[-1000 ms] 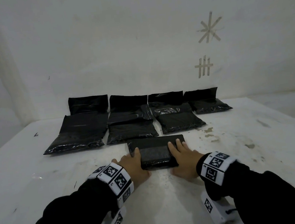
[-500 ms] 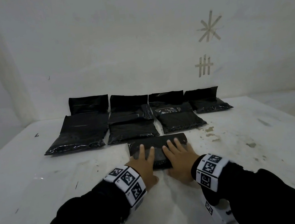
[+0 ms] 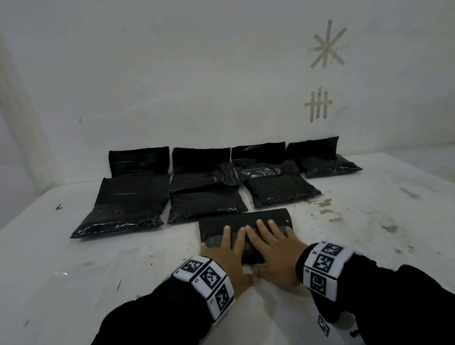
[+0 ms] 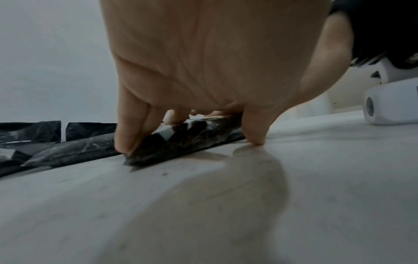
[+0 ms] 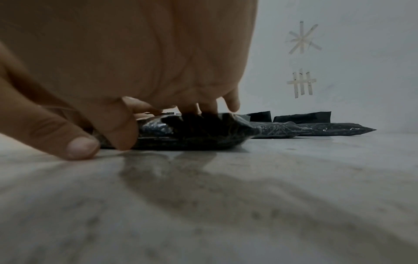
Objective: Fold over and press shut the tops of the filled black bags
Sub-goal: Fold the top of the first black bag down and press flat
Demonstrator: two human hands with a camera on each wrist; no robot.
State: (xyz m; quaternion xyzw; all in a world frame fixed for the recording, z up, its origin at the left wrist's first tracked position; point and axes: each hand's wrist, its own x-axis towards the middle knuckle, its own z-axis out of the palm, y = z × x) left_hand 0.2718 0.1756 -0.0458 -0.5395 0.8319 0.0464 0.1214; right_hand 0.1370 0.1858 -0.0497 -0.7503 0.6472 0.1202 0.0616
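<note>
A filled black bag (image 3: pixel 243 223) with its top folded over lies on the white table (image 3: pixel 62 276) right in front of me. Both hands lie flat on it, side by side, fingers straight. My left hand (image 3: pixel 231 252) covers its left half and my right hand (image 3: pixel 272 248) its right half. In the left wrist view the left fingers (image 4: pixel 128 132) press down on the bag (image 4: pixel 181 142). In the right wrist view the right fingers (image 5: pixel 203 107) rest on the bag (image 5: pixel 203 135), and the thumb (image 5: pixel 79 146) touches the table beside it.
Several more filled black bags (image 3: pixel 204 203) lie in rows behind, their tops standing against the white wall (image 3: pixel 180 64). Tape marks (image 3: pixel 328 44) stick to the wall at the right. Brown stains (image 3: pixel 325 203) dot the table to the right of the bag.
Both hands have slid from the bag's outer edges toward its middle and now lie close together on top of it. The bag has not shifted.
</note>
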